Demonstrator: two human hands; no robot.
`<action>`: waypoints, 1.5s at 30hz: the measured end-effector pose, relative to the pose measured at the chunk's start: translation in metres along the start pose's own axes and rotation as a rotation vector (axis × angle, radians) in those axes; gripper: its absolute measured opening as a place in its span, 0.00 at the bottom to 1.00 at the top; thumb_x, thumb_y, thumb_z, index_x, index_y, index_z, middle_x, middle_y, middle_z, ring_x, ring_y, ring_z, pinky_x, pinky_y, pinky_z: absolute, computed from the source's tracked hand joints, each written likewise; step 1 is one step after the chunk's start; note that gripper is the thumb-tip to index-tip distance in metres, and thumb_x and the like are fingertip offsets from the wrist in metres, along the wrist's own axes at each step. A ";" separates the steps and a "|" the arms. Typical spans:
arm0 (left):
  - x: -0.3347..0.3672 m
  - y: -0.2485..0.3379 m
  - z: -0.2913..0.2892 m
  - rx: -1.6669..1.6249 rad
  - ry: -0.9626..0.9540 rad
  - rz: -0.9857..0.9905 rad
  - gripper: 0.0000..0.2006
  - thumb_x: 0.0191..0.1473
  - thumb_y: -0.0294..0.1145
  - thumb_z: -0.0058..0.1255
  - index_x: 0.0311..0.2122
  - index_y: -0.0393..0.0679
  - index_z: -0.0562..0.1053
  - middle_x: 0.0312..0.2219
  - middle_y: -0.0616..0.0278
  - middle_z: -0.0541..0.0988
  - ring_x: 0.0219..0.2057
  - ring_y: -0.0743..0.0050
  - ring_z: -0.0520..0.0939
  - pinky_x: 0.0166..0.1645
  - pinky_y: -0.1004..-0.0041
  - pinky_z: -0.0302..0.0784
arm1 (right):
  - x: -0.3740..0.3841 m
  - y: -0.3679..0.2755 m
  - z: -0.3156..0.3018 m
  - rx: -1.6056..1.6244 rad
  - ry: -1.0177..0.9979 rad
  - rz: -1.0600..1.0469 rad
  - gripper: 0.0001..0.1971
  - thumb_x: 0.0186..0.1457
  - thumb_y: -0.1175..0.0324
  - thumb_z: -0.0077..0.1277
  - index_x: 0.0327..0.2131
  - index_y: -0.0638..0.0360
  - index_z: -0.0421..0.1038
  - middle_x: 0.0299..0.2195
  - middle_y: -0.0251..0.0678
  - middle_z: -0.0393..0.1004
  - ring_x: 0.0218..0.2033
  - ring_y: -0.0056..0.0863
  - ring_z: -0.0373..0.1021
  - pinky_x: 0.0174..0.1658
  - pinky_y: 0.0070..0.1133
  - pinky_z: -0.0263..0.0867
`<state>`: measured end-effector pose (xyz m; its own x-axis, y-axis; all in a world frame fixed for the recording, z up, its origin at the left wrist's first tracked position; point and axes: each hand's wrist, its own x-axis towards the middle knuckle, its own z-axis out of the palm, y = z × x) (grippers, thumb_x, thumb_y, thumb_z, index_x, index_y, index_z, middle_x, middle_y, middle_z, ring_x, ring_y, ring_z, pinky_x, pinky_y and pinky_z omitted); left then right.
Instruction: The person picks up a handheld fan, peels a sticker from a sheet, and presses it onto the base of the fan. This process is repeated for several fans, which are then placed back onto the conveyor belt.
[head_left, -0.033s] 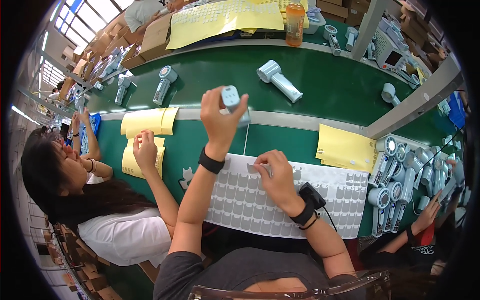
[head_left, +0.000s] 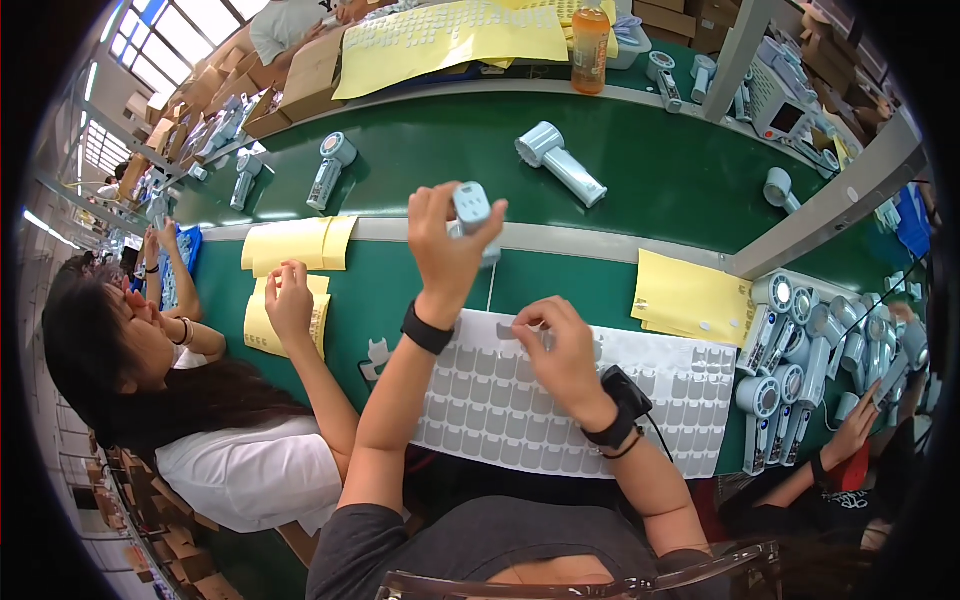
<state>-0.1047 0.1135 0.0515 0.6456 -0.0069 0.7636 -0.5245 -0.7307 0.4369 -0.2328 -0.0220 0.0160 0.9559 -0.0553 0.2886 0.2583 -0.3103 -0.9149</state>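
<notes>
My left hand (head_left: 443, 245) is raised over the bench, its fingers wrapped round a pale blue handheld fan (head_left: 472, 206). The handle's end with small holes faces up, and my hand hides part of the fan. Below and to the right, my right hand (head_left: 562, 352) bends over a white sheet (head_left: 690, 440) of grey die-cut stickers. Its thumb and forefinger pinch at the edge of a grey sticker (head_left: 507, 331) in the top row. Whether that sticker is fully off the sheet cannot be made out.
Several pale blue fans (head_left: 785, 385) stand crowded at the right. Yellow sheets (head_left: 690, 290) lie beyond the white sheet. Another fan (head_left: 562, 165) rests on the green belt (head_left: 430, 150). A metal post (head_left: 830, 210) rises at right. Co-workers sit on both sides, one person's hand (head_left: 290, 305) close left.
My left hand has shifted slightly right and down with the fan. My right hand has moved very little, its fingertips still at the top row of stickers.
</notes>
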 end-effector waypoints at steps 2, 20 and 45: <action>-0.008 0.012 0.000 -0.095 -0.010 0.043 0.20 0.36 0.27 0.69 0.36 0.38 0.72 0.33 0.56 0.76 0.32 0.61 0.79 0.35 0.70 0.76 | 0.012 -0.005 -0.026 0.298 -0.047 0.150 0.05 0.51 0.78 0.57 0.31 0.61 0.71 0.30 0.30 0.73 0.32 0.21 0.71 0.38 0.17 0.66; -0.062 0.051 0.013 -0.490 -0.334 0.227 0.31 0.27 0.20 0.68 0.44 0.39 0.72 0.42 0.54 0.74 0.45 0.50 0.75 0.49 0.59 0.73 | 0.023 -0.024 -0.081 0.663 0.071 0.342 0.24 0.49 0.81 0.59 0.42 0.56 0.54 0.29 0.35 0.75 0.31 0.16 0.70 0.39 0.13 0.66; -0.059 0.056 0.009 -0.418 -0.310 0.293 0.26 0.32 0.22 0.69 0.42 0.37 0.73 0.40 0.54 0.77 0.42 0.53 0.79 0.46 0.63 0.77 | 0.019 -0.033 -0.069 0.364 0.178 0.265 0.23 0.48 0.82 0.60 0.37 0.55 0.54 0.26 0.35 0.75 0.26 0.14 0.67 0.32 0.13 0.63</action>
<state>-0.1667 0.0668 0.0262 0.5397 -0.4127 0.7338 -0.8388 -0.3384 0.4266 -0.2325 -0.0784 0.0716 0.9647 -0.2592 0.0473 0.0721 0.0871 -0.9936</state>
